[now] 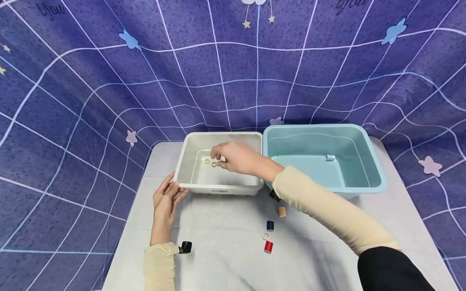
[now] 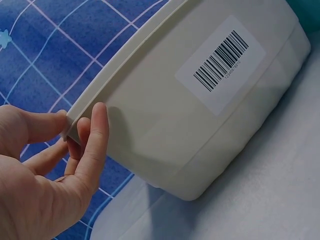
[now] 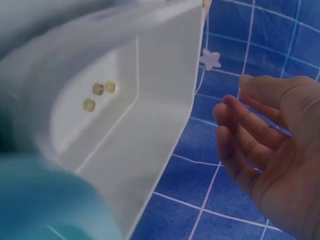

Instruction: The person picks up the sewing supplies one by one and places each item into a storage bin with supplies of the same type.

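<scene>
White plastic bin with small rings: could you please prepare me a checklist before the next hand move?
1. Left hand steadies white plastic bin: ok, rim pinched.
2. Right hand free: ok, fingers look empty.
3. Small metallic-looking rings inside: ok, three on the bin's floor.
4. No ring outside: not ok, one pale ring lies on the white table.
5. Red thread spool, navy thread spool, tan thread spool inside teal plastic bin: not ok, all on table.
6. Table under beige right sleeve: cannot tell, hidden.
</scene>
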`<action>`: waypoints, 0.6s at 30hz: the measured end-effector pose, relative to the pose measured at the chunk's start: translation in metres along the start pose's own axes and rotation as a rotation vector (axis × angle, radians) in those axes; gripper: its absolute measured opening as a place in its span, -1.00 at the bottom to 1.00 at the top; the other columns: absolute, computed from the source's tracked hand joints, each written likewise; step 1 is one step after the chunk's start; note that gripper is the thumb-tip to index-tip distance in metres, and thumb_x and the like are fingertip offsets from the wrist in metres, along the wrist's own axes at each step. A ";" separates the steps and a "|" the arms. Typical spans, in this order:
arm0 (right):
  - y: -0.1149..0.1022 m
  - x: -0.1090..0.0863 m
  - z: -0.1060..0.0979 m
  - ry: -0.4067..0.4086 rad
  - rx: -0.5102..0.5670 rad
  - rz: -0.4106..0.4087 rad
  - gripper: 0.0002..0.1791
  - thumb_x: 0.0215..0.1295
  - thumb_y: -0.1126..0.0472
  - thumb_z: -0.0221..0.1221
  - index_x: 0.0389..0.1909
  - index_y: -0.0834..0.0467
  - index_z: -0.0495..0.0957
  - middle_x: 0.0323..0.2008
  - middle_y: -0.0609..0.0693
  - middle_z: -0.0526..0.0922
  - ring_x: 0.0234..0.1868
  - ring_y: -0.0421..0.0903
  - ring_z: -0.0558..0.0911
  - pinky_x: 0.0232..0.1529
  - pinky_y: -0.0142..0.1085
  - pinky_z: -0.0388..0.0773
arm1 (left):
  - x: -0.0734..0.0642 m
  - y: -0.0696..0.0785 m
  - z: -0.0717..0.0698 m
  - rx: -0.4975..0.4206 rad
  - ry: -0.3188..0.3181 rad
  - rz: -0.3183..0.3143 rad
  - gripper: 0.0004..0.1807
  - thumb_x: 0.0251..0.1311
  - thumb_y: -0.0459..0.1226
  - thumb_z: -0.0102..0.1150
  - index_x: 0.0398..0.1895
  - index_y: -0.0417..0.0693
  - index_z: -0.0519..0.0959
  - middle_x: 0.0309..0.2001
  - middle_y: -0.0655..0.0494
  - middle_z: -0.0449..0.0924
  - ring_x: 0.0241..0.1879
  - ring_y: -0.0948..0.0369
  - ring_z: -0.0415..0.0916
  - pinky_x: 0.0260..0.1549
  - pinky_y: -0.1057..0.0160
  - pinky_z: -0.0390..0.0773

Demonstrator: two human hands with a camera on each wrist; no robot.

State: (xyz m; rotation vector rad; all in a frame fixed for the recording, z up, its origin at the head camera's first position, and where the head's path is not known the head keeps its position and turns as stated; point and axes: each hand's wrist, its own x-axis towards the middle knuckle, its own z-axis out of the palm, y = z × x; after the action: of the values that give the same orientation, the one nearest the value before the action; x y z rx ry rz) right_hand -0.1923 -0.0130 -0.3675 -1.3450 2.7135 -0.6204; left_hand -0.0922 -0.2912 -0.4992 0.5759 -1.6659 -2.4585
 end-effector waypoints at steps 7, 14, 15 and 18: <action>-0.007 -0.038 0.007 0.037 0.115 -0.003 -0.75 0.46 0.12 0.29 0.10 -0.03 0.68 0.06 -0.18 0.75 -0.25 -0.27 0.68 -0.18 -0.34 0.64 | 0.001 0.000 0.000 -0.012 -0.005 0.008 -0.42 0.51 -0.42 0.09 0.55 -0.08 0.34 -0.23 0.11 0.51 -0.34 0.29 0.62 -0.12 0.28 0.78; -0.015 -0.070 0.020 0.064 0.239 -0.011 -0.75 0.48 0.14 0.27 0.10 0.02 0.66 0.03 -0.15 0.76 -0.15 -0.28 0.67 -0.07 -0.37 0.64 | 0.001 0.000 0.000 -0.008 -0.006 0.020 -0.42 0.51 -0.41 0.09 0.56 -0.09 0.33 -0.23 0.12 0.51 -0.34 0.29 0.62 -0.11 0.28 0.78; -0.016 -0.074 0.023 0.060 0.258 -0.013 -0.76 0.48 0.13 0.27 0.11 0.02 0.66 0.03 -0.15 0.76 -0.15 -0.29 0.67 -0.08 -0.38 0.65 | 0.001 0.000 0.000 -0.012 -0.003 0.019 -0.42 0.51 -0.42 0.09 0.56 -0.09 0.33 -0.24 0.12 0.51 -0.35 0.29 0.62 -0.12 0.28 0.78; -0.018 -0.088 0.032 0.052 0.307 -0.023 -0.76 0.50 0.12 0.26 0.10 0.00 0.66 0.00 -0.14 0.76 -0.15 -0.30 0.65 -0.09 -0.35 0.67 | 0.001 -0.001 -0.001 -0.009 -0.004 0.016 -0.42 0.51 -0.42 0.08 0.56 -0.09 0.33 -0.23 0.11 0.51 -0.35 0.29 0.62 -0.12 0.28 0.78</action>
State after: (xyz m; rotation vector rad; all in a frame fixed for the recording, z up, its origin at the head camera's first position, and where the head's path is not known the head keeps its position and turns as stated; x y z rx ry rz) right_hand -0.1174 0.0349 -0.4022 -1.2991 2.5079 -1.0372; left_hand -0.0927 -0.2918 -0.5007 0.5549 -1.6527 -2.4564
